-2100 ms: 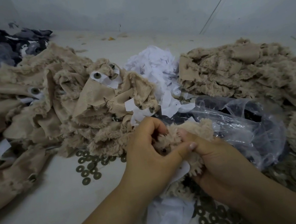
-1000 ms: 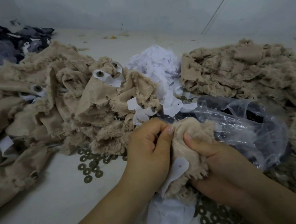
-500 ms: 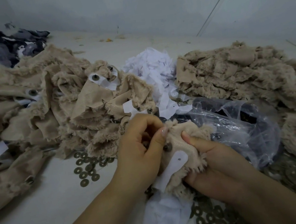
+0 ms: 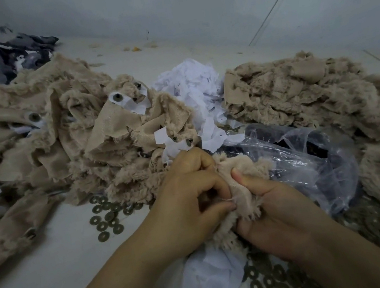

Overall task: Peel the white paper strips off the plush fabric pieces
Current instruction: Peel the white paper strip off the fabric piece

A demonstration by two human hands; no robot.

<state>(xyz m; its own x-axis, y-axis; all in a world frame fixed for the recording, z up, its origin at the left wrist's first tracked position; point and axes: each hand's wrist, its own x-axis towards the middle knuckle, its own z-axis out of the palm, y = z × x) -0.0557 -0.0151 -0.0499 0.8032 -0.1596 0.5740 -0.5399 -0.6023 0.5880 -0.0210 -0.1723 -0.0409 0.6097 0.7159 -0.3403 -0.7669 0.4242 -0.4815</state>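
both hands hold one small tan plush fabric piece [image 4: 242, 180] above the pale tabletop [image 4: 53, 265]. left hand [image 4: 190, 201] pinches its edge; right hand [image 4: 270, 215] clamps it, thumb on top. strip not visible here. advice: anchor firmly, peel low and slow.

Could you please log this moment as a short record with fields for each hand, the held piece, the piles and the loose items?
left hand: fingers curled, pinching the held piece
right hand: grip on the same piece, thumb on top
held piece: tan plush fabric, no strip visible on it
left pile: plush with white paper strips still attached
right pile: plush, no strips showing
paper scraps: heaped between the piles
washers: scattered on the table
plastic bag: clear, right of the hands
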